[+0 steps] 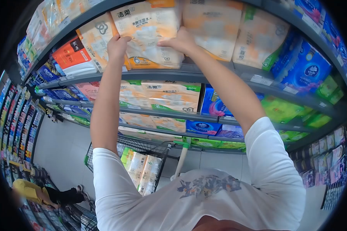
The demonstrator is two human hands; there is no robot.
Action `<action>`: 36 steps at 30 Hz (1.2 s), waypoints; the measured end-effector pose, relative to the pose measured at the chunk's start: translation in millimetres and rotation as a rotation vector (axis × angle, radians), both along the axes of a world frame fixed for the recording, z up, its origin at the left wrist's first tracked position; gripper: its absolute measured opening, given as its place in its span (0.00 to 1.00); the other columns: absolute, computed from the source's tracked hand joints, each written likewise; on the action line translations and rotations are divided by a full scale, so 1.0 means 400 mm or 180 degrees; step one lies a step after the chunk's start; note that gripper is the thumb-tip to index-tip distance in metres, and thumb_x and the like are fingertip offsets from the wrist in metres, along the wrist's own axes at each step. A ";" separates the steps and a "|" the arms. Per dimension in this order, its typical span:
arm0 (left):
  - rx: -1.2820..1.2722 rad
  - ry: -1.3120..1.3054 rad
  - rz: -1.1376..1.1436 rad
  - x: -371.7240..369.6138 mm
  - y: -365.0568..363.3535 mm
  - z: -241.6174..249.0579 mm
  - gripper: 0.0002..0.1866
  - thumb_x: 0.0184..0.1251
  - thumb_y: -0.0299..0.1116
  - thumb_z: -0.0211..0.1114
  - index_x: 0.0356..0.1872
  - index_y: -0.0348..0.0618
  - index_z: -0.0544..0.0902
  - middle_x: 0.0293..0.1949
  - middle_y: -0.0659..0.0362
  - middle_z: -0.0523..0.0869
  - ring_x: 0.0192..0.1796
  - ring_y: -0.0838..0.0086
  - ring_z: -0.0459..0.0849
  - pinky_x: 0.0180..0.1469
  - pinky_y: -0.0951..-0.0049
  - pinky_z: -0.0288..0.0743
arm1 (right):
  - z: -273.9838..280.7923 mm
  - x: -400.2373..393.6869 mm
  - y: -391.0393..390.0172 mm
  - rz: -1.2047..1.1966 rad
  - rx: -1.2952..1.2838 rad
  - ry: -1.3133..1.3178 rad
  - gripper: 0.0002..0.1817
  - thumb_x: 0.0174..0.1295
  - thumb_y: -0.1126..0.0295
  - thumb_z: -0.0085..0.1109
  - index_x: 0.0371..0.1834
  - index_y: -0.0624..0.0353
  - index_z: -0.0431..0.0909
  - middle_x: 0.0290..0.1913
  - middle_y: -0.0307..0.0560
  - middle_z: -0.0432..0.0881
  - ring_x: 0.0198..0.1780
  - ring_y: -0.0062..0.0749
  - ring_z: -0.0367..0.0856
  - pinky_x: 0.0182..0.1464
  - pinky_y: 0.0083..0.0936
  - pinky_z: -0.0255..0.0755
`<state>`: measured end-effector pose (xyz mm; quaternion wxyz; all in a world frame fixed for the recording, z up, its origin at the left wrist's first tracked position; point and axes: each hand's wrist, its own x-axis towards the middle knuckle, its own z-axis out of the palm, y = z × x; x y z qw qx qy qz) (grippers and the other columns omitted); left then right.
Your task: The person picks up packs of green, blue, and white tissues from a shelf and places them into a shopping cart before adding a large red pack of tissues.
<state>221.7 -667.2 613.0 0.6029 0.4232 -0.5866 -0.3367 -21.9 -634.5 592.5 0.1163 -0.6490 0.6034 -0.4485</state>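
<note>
Both arms reach up to a large white and orange tissue pack [150, 34] on an upper shelf [208, 71]. My left hand [118, 45] grips the pack's left edge, its thumb on the front face. At the right edge, my right hand [180, 41] holds the same pack, thumb across the front and the other fingers partly hidden. Similar packs stand close on both sides, one at the left [96, 36] and one at the right [214, 29].
Below is a shopping cart [89, 157] holding tissue packs [144, 169]. Blue packs [306, 69] and an orange-red pack [71, 56] share the shelf. A person in yellow [29, 190] stands at the lower left beside another cart [75, 215].
</note>
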 end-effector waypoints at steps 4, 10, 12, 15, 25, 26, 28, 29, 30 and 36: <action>0.0174 0.0196 -0.0309 -0.033 0.071 0.028 0.21 0.57 0.27 0.69 0.53 0.40 0.79 0.47 0.59 0.83 0.50 0.74 0.80 0.50 0.72 0.70 | -0.006 -0.025 -0.018 0.0038 0.0109 0.0066 0.59 0.36 0.46 0.83 0.63 0.81 0.63 0.60 0.72 0.77 0.61 0.54 0.80 0.62 0.34 0.75; -0.0146 0.0222 -0.0251 -0.034 0.103 -0.019 0.22 0.59 0.26 0.68 0.55 0.41 0.74 0.51 0.57 0.81 0.53 0.71 0.80 0.51 0.68 0.72 | -0.011 -0.040 0.092 0.0015 -0.0207 -0.0065 0.55 0.38 0.54 0.84 0.64 0.77 0.63 0.59 0.70 0.78 0.61 0.56 0.80 0.61 0.37 0.75; -0.0279 0.0384 -0.0232 -0.041 0.131 -0.048 0.20 0.60 0.24 0.67 0.54 0.40 0.74 0.51 0.57 0.81 0.53 0.70 0.81 0.51 0.67 0.73 | -0.022 -0.039 0.150 0.0041 -0.0508 -0.0121 0.53 0.40 0.57 0.84 0.65 0.74 0.63 0.59 0.69 0.78 0.61 0.57 0.79 0.62 0.38 0.75; -0.0483 0.0759 -0.0286 -0.055 0.184 -0.073 0.18 0.62 0.20 0.65 0.52 0.39 0.74 0.51 0.55 0.81 0.53 0.69 0.82 0.52 0.67 0.76 | -0.034 -0.041 0.236 0.0064 -0.1127 -0.0196 0.48 0.43 0.63 0.82 0.67 0.66 0.64 0.60 0.64 0.78 0.62 0.55 0.79 0.62 0.38 0.74; -0.1274 0.2010 -0.0671 -0.153 0.337 -0.076 0.25 0.62 0.16 0.69 0.59 0.33 0.69 0.51 0.54 0.82 0.52 0.71 0.83 0.49 0.75 0.79 | -0.032 -0.146 0.410 -0.0021 -0.2135 0.0378 0.52 0.42 0.63 0.83 0.70 0.66 0.61 0.61 0.62 0.74 0.65 0.56 0.72 0.64 0.44 0.70; -0.1267 0.2012 -0.0660 -0.158 0.364 -0.061 0.25 0.62 0.16 0.69 0.59 0.33 0.69 0.51 0.54 0.82 0.52 0.71 0.83 0.49 0.75 0.79 | -0.032 -0.163 0.431 -0.0093 -0.2267 0.0488 0.53 0.42 0.61 0.85 0.70 0.66 0.60 0.61 0.61 0.73 0.66 0.54 0.72 0.64 0.44 0.70; -0.1360 0.1620 -0.1072 -0.162 0.411 -0.037 0.15 0.68 0.20 0.65 0.54 0.33 0.75 0.51 0.55 0.80 0.55 0.70 0.82 0.56 0.68 0.80 | -0.040 -0.203 0.466 -0.0030 -0.2218 0.0364 0.54 0.42 0.60 0.85 0.70 0.66 0.60 0.61 0.59 0.74 0.65 0.51 0.73 0.64 0.42 0.70; -0.1349 0.1625 -0.1061 -0.152 0.416 -0.036 0.15 0.68 0.20 0.65 0.54 0.33 0.75 0.51 0.55 0.80 0.55 0.70 0.82 0.56 0.68 0.80 | -0.040 -0.221 0.484 0.0014 -0.2189 0.0239 0.55 0.42 0.58 0.86 0.70 0.66 0.60 0.61 0.57 0.74 0.65 0.48 0.74 0.65 0.40 0.70; -0.1355 0.0828 -0.0795 -0.133 0.416 -0.035 0.13 0.68 0.21 0.66 0.51 0.32 0.78 0.50 0.56 0.80 0.54 0.71 0.82 0.56 0.71 0.78 | -0.021 -0.228 0.523 0.0271 -0.2506 0.0210 0.55 0.42 0.58 0.87 0.70 0.65 0.59 0.61 0.54 0.74 0.63 0.42 0.75 0.65 0.35 0.70; -0.2163 0.0234 -0.0817 -0.194 0.495 -0.073 0.22 0.64 0.27 0.72 0.57 0.32 0.78 0.59 0.53 0.77 0.59 0.71 0.78 0.62 0.74 0.71 | -0.079 -0.273 0.660 0.0717 -0.1797 -0.1387 0.53 0.45 0.66 0.85 0.70 0.68 0.57 0.61 0.56 0.75 0.62 0.37 0.77 0.62 0.34 0.74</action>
